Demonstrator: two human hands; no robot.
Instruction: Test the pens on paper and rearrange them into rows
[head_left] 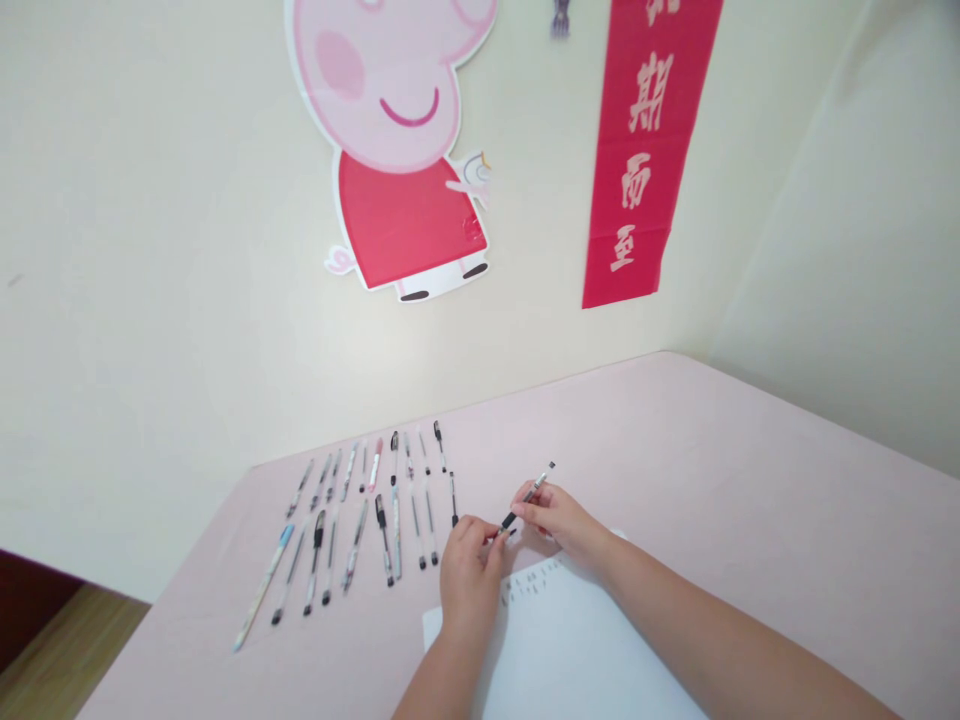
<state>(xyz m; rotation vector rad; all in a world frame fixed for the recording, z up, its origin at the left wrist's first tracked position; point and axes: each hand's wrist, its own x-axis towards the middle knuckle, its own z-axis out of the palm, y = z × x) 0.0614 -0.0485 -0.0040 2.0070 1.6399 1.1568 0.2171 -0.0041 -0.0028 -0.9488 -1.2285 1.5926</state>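
My right hand grips a clear-barrelled gel pen with a black grip, tilted with its dark end up and to the right. At the pen's lower end, the fingers of my left hand are pinched together. A small dark piece shows beside those fingertips; whether it is a cap cannot be made out. Both hands are above the top edge of a white sheet of paper, which carries rows of small dark marks. Part of the sheet lies hidden under my forearms.
Two rows of pens and refills lie left of my hands, among them a blue-capped pen, a black-capped pen and a pink pen. The pink table meets a wall with a cartoon pig cutout and a red banner.
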